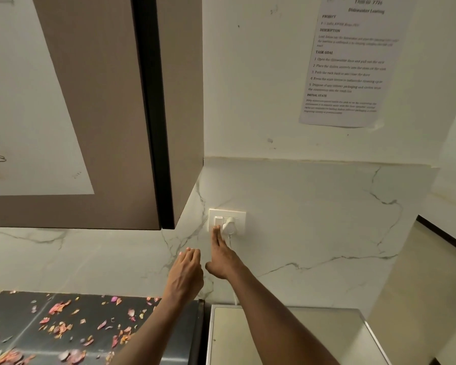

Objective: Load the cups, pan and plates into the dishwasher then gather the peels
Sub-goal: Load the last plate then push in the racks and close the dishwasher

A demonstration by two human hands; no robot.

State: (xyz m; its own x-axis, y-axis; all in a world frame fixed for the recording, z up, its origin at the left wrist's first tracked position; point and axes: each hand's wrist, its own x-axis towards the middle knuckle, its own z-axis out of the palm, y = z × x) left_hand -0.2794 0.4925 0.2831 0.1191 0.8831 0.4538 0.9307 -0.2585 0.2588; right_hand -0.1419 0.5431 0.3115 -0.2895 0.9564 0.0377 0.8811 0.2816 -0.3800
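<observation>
The wall switch (218,222) is being touched by the straight fingers of the right hand (223,255). The left hand (186,275) is being held beside it — relaxed, holding nothing. Peels (59,326) are being left scattered over the dark table (24,309) — lower left.

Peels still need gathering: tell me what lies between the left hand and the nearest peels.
Head view: bare marble backsplash, then dark counter. The left hand hovers above the peels; nothing else intervenes.
</observation>
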